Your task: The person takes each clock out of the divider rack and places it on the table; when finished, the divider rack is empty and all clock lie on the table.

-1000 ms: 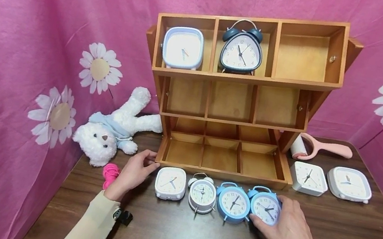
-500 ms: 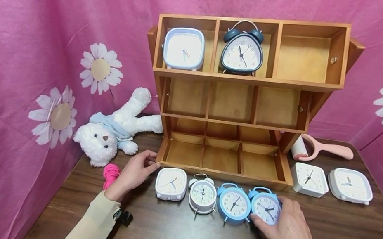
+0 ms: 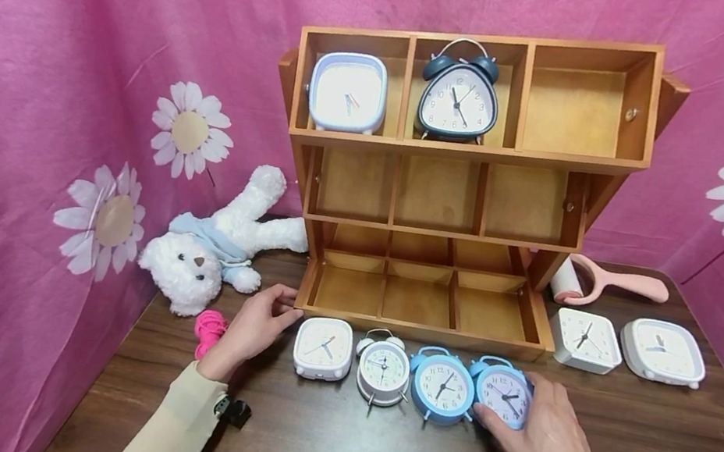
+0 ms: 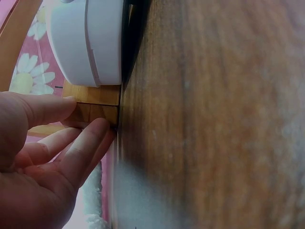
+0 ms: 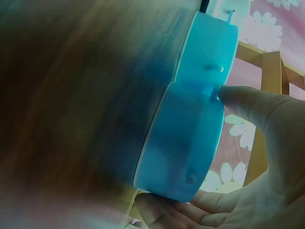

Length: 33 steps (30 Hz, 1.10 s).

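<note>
Thumb and fingers of my right hand (image 3: 548, 433) grip the rightmost light blue twin-bell alarm clock (image 3: 502, 391) at its sides. That clock lies face up and touches a second blue alarm clock (image 3: 443, 387); in the right wrist view their blue sides (image 5: 177, 143) meet edge to edge. My left hand (image 3: 257, 324) pinches the front left corner of the wooden shelf rack (image 3: 416, 333) between thumb and fingers, seen closely at the wooden corner (image 4: 97, 113). Beside it lie a white rounded-square clock (image 3: 324, 348) and a white twin-bell alarm clock (image 3: 383, 369), completing the row.
On the rack's top tier stand a lavender-rimmed clock (image 3: 348, 92) and a dark teal twin-bell clock (image 3: 458, 101). At right lie two white clocks (image 3: 585, 340) and a pink lint roller (image 3: 623, 282). A white teddy bear (image 3: 184, 269) and pink cord (image 3: 210, 328) lie at left.
</note>
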Motion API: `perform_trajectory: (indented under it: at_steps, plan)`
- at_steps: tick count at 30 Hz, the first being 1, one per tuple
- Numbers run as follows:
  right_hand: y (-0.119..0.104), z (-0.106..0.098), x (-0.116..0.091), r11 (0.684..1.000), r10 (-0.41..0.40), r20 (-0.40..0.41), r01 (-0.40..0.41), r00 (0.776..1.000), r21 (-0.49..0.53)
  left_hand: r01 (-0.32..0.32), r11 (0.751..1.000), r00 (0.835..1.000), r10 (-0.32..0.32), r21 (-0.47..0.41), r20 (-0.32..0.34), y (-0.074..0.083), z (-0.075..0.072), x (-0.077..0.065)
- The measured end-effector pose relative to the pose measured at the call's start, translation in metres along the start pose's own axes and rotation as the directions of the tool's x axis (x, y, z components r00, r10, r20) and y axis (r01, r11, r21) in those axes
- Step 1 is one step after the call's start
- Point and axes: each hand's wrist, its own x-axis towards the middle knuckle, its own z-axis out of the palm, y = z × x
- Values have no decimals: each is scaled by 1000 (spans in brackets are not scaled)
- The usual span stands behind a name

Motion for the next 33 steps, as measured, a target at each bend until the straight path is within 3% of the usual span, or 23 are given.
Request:
perform_trajectory:
  at_steps: [9, 16, 22, 23, 26, 29, 33]
  plan:
    - [-3, -5, -1, 1000, -8, -95, 10, 995, 20, -19, 1000, 1000, 19, -4, -9, -2, 0, 0]
    - [-8, -12, 4, 999, -8, -111, 13, 994, 45, -161, 987, 986, 160, -23, -40, -29, 7, 10]
    - [-12, -18, 12, 989, -31, -149, 51, 988, 137, -50, 999, 999, 50, -5, -18, -5, 1, 3]
    - [-12, -19, 14, 984, -34, -146, 58, 989, 168, -47, 999, 999, 47, 2, -21, -11, 3, 5]
    - [-12, -21, 21, 956, -46, -139, 84, 989, 281, -114, 993, 993, 114, 5, -32, -31, 9, 13]
    - [-16, -23, 26, 917, -54, -125, 99, 991, 387, -147, 989, 989, 146, -9, -34, -40, 10, 15]
    - [-29, -28, 33, 859, -84, -144, 145, 986, 491, -128, 991, 992, 127, -32, -25, -26, 5, 8]
